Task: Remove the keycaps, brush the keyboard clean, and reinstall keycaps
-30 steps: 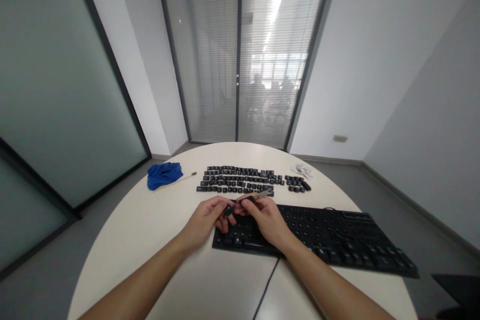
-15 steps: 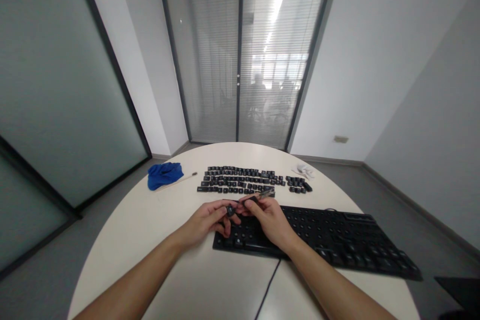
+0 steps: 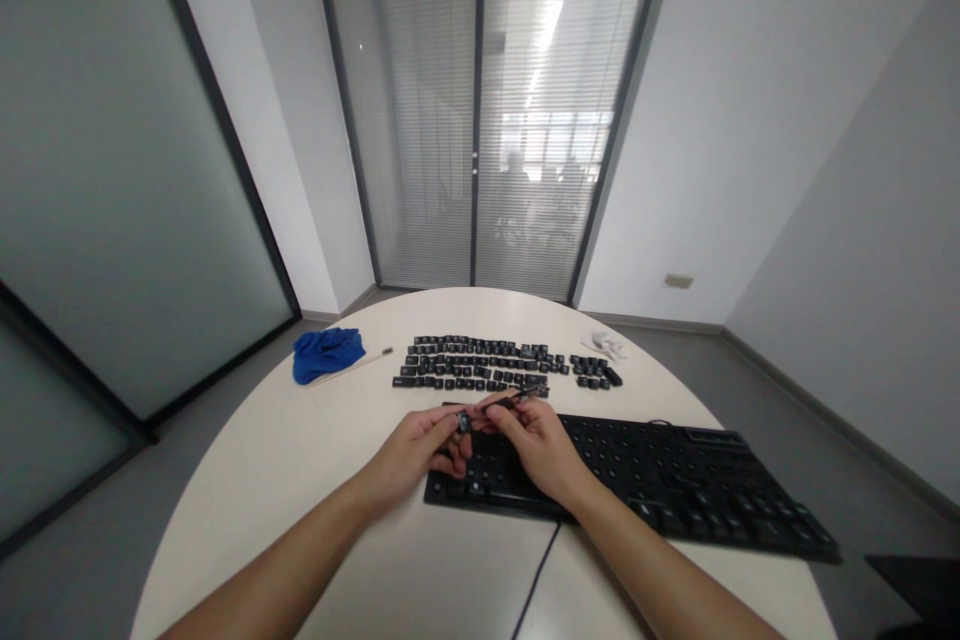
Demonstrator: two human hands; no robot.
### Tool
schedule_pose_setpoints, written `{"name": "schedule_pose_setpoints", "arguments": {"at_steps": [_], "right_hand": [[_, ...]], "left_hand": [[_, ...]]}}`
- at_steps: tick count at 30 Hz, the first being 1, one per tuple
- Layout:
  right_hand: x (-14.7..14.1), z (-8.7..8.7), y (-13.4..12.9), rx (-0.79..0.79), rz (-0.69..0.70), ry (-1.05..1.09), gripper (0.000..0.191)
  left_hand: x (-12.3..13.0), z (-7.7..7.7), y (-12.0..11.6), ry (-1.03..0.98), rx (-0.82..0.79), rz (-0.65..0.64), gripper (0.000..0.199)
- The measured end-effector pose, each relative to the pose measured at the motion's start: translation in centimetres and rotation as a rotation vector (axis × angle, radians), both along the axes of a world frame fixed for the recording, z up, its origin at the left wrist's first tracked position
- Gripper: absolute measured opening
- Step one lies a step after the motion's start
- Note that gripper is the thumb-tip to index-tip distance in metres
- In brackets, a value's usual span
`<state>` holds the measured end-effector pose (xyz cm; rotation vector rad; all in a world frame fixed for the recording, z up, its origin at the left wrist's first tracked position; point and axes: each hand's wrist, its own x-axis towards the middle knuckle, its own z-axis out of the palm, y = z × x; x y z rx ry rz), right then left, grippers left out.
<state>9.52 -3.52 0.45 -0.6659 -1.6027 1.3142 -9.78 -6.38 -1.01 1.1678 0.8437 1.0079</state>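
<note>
A black keyboard (image 3: 645,465) lies on the round white table (image 3: 330,560), with most keycaps off its left and middle parts. Over its left end my left hand (image 3: 420,445) pinches a small black keycap (image 3: 463,422). Close beside it, fingertips nearly meeting, my right hand (image 3: 544,440) is closed on a dark slim tool (image 3: 525,393) whose end points right. What the tool is cannot be made out. Loose black keycaps (image 3: 472,360) stand in rows behind the hands, and a smaller group (image 3: 596,370) sits to their right.
A blue cloth (image 3: 328,353) and a thin brush (image 3: 360,362) lie at the back left. White crumpled material (image 3: 606,343) is at the back right. A black cable (image 3: 536,580) runs from the keyboard to the near edge. Another dark object (image 3: 915,585) shows at lower right.
The keycap in my left hand has turned slightly, and the fingers of both hands have shifted a little. The view has moved very slightly.
</note>
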Motion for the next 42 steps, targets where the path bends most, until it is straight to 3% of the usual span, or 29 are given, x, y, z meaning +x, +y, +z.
{"name": "schedule_pose_setpoints", "arguments": {"at_steps": [9,13,18,24,30,36,42], "right_hand": [[-0.1,0.1,0.0,0.031,-0.05,-0.025,0.032],[-0.2,0.1,-0.1,0.025,-0.06,-0.004,0.033],[-0.6,-0.5,0.2,-0.088,-0.093,0.094,0.04],[-0.9,-1.2,0.6,-0.24,-0.13,0.136,0.047],[-0.8,-1.4,0.7,-0.185,-0.176,0.127,0.043],[-0.6,-1.5,0.9,-0.208,-0.203,0.112,0.046],[-0.7,-1.0,0.8,-0.238,-0.186,0.107,0.045]], "left_hand": [[1.0,0.2,-0.5,0.009,-0.043,0.105,0.053],[1.2,0.1,-0.6,-0.041,-0.065,0.093,0.05],[1.2,-0.2,-0.4,-0.102,-0.069,0.059,0.05],[1.2,-0.2,-0.3,-0.115,-0.078,0.111,0.045],[1.1,-0.2,-0.3,-0.205,-0.092,0.121,0.042],[0.7,-0.4,-0.3,-0.019,0.066,0.168,0.057],[0.9,-0.8,-0.3,0.149,0.171,0.258,0.045]]}}
